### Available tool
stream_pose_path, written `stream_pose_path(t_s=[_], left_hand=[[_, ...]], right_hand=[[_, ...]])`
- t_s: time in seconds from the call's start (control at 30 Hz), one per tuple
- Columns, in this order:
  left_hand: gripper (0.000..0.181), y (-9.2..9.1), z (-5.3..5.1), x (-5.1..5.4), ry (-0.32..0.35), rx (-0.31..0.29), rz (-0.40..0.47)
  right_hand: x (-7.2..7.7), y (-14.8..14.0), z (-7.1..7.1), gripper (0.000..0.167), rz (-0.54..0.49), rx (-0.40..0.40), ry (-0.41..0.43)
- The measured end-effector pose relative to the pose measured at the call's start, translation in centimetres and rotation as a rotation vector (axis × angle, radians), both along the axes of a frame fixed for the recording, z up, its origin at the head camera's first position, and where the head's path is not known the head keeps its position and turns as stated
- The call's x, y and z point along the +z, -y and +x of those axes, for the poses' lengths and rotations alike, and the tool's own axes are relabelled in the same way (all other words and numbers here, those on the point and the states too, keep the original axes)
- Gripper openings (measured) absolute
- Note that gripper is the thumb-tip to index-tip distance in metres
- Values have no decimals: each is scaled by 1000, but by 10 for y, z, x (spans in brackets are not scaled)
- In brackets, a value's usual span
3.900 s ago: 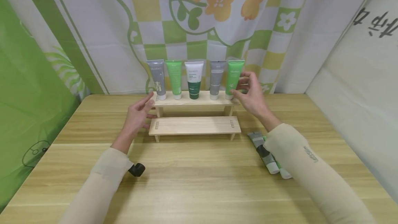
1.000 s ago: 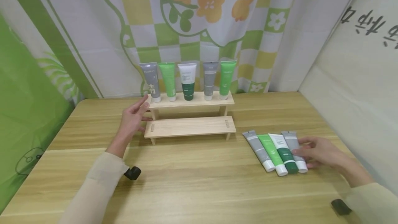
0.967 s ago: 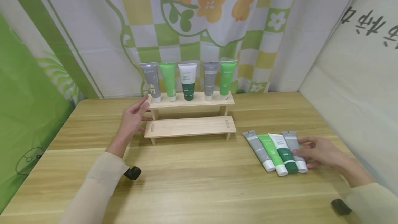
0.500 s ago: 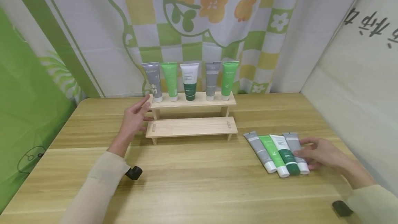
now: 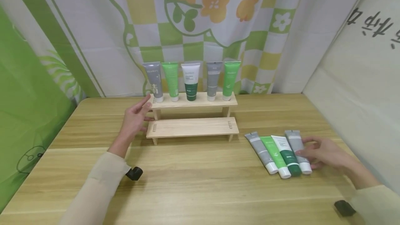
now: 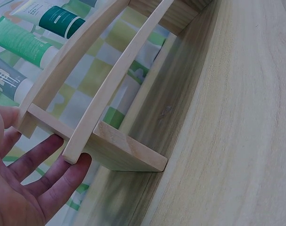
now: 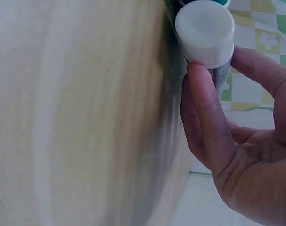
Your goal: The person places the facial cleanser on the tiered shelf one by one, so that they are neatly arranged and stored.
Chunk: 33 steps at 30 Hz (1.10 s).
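Observation:
In the head view my left hand [image 5: 133, 119] touches the left end of a two-step wooden display shelf [image 5: 192, 127], its fingers fairly straight. The left wrist view shows those fingers spread along the ends of the shelf's boards [image 6: 110, 89]. At the right, my right hand [image 5: 326, 153] pinches a grey squeeze tube [image 5: 295, 141] between thumb and fingers. Its white cap [image 7: 206, 33] faces the right wrist camera. Beside it lie a white-and-green tube [image 5: 284, 150], a green tube [image 5: 275, 153] and another grey tube [image 5: 259, 148].
Upright on the upper step, caps down, stand a grey tube [image 5: 154, 81], a green one [image 5: 171, 79], a white-and-green one [image 5: 191, 79], a second grey one [image 5: 213, 79] and a bright green one [image 5: 231, 79]. A patterned curtain [image 5: 143, 9] hangs behind the wooden table [image 5: 193, 183].
My right hand has left the bright green tube on the upper step and now pinches the rightmost grey tube, which has shifted slightly away from me. My left hand stays at the shelf.

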<state>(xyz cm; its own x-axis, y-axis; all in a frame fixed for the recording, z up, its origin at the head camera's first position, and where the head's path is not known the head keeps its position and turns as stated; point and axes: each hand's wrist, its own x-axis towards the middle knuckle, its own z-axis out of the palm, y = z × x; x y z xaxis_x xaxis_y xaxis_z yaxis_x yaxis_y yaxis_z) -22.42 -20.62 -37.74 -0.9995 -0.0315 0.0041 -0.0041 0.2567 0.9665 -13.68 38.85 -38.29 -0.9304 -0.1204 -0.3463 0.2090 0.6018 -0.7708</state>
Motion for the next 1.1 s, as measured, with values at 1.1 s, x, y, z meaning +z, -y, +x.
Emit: stream_pose_path(t_s=[1.1], left_hand=[[56, 0, 0, 0, 4, 8, -9]], right_hand=[[52, 88, -13, 80, -80, 14, -239]])
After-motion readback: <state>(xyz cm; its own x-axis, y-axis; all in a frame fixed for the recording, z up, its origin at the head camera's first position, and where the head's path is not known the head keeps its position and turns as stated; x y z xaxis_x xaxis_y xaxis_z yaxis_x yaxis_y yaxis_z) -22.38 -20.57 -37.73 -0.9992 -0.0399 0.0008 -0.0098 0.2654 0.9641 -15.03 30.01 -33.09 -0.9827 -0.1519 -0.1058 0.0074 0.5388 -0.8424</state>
